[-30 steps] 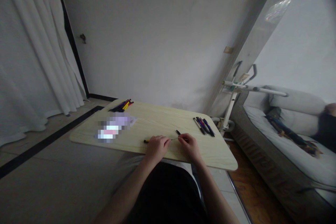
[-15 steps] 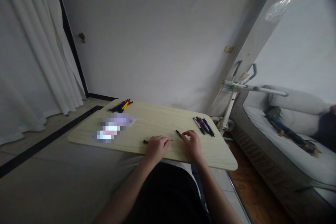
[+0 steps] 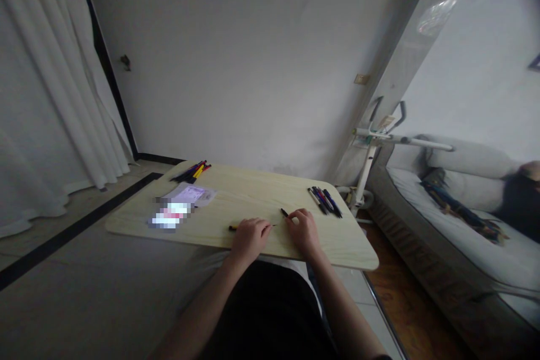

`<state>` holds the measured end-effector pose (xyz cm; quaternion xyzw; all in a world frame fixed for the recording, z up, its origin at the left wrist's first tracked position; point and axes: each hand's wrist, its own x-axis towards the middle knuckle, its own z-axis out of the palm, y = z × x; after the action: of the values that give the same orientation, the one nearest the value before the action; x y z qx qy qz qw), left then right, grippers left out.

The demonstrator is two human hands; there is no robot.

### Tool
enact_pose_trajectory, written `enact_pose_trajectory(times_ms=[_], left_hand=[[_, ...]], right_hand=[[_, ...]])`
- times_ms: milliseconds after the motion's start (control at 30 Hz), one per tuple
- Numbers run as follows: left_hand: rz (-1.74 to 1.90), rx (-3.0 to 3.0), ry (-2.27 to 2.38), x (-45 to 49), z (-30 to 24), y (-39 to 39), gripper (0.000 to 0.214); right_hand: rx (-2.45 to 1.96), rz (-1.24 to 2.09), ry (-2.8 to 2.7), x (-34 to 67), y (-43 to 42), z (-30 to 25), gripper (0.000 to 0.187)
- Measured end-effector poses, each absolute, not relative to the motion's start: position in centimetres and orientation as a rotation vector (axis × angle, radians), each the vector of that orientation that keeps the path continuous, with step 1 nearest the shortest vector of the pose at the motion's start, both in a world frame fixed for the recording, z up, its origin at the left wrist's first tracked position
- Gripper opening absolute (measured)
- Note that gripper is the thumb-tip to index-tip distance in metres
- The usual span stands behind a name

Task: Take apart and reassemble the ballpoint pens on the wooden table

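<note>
Over the near edge of the table, my left hand (image 3: pixel 250 236) is closed, thumb and forefinger pinched on a thin rod (image 3: pixel 274 225) that looks like a pen refill. A black and yellow pen part (image 3: pixel 233 228) pokes out from under that hand on its left; most of it is hidden. A short way to the right, my right hand (image 3: pixel 304 232) has its fingertips curled together on a black pen piece (image 3: pixel 284 212), whose upper end points away to the left. The two hands are apart, both low over the tabletop.
The light wooden table (image 3: pixel 253 191) carries a bunch of pens (image 3: pixel 194 171) at far left and a row of pens (image 3: pixel 324 201) at right. A lit phone (image 3: pixel 171 215) lies by a clear plastic sleeve (image 3: pixel 205 197). Beyond are exercise equipment (image 3: pixel 367 171) and a sofa (image 3: pixel 464 180).
The view has shifted slightly, so the scene sits a little further left. Both hands keep nearly the same place and grip.
</note>
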<state>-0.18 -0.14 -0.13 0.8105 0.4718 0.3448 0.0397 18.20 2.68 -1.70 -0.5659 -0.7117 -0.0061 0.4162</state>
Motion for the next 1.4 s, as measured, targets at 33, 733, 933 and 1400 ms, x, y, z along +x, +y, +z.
enact_pose_trajectory(times_ms=[33,733,933,1400], left_hand=[[1.055,2.485,1.444,-0.2,-0.1,-0.1,0.02],[1.065,2.477,1.456,-0.1,0.0,-0.3,0.021],[1.042,2.495,1.483,-0.2,0.0,-0.3,0.021],[1.068,2.461,1.447,0.0,-0.2,-0.2,0.019]], right_hand=[[-1.424,-0.013,-1.789,18.2,2.7,-1.7,0.005],[-1.467,0.048,-1.788,18.4,2.0,-1.7,0.02],[-1.475,0.058,-1.794,18.5,2.2,-1.9,0.023],[-1.228,0.227,-1.84,17.9,1.2,-0.5,0.016]])
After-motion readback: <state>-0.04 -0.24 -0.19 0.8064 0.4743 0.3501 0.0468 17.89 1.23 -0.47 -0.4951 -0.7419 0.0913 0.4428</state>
